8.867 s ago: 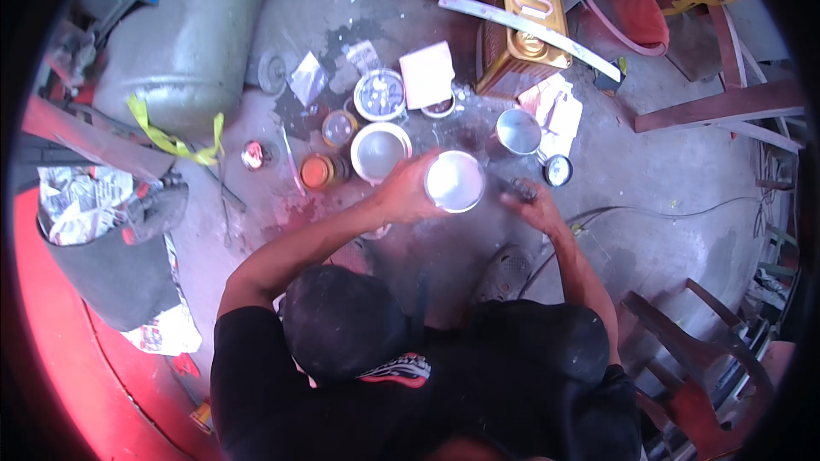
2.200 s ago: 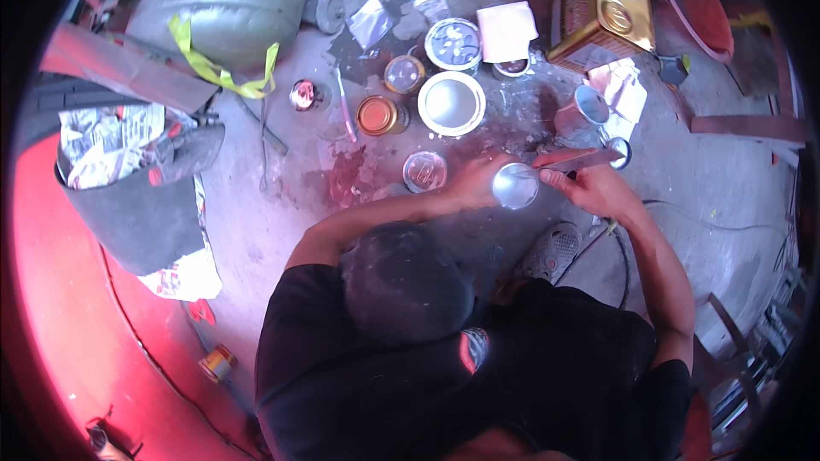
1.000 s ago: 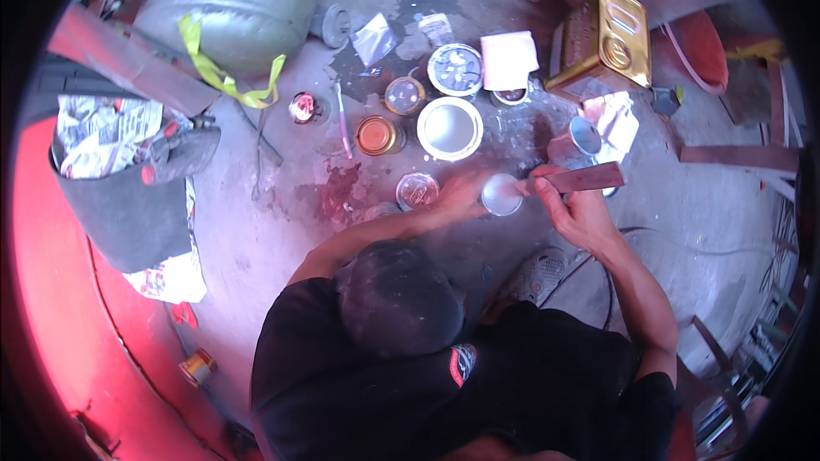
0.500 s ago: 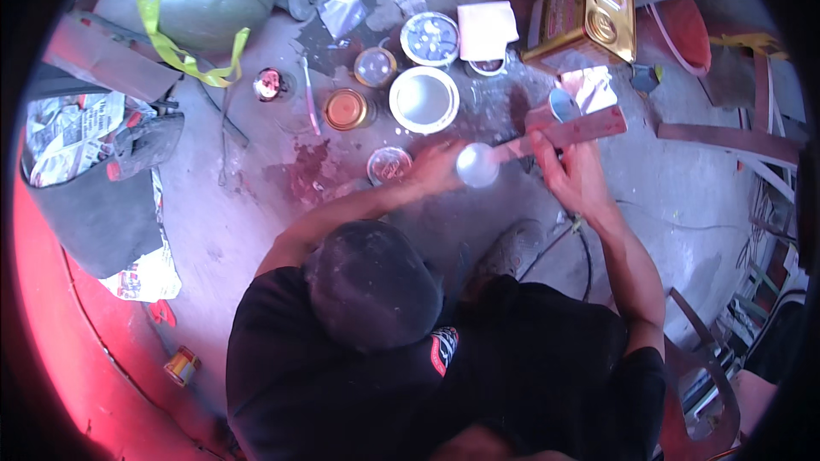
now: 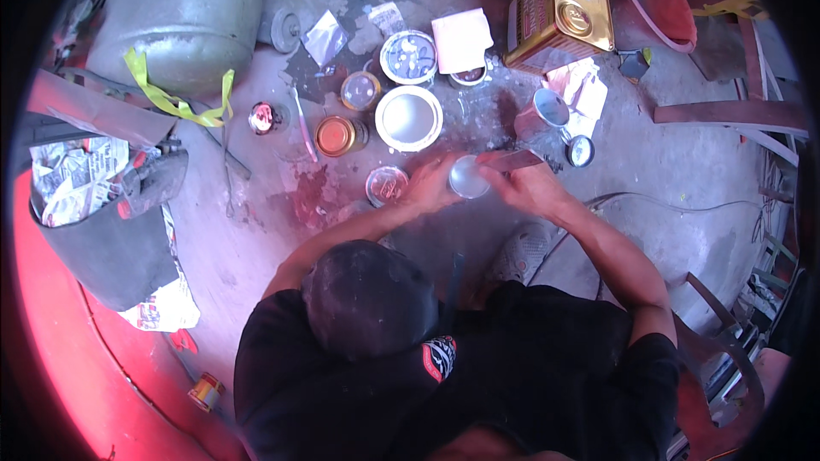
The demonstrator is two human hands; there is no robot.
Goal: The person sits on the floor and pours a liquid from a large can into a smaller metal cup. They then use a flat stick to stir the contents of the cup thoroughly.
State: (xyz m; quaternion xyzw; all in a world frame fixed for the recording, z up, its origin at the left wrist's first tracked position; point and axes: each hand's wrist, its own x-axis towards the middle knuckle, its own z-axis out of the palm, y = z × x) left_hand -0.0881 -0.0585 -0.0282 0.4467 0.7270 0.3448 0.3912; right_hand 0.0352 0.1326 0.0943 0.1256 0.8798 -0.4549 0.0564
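A small round cup with a pale, shiny inside is tipped slightly toward me. My left hand is closed around its left side. On the other side, my right hand grips a flat brown strip, its fingers close to the cup's rim. Where the strip's near end lies is hidden by the fingers. Just left of my left hand stands a small round tin with reddish contents. Beyond the cup sits a white-rimmed tub of pale grey liquid.
Around the tub stand a copper-coloured can, a paint-smeared tub and a grey cup. A small tin is near the grey cup. A big gold can stands far right; a steel frame juts in. A thin brush lies left.
My right hand has moved left, nearer the cup. The strip, which stretched far to the right, now shows only a short length. The small tin by the grey cup has come into sight.
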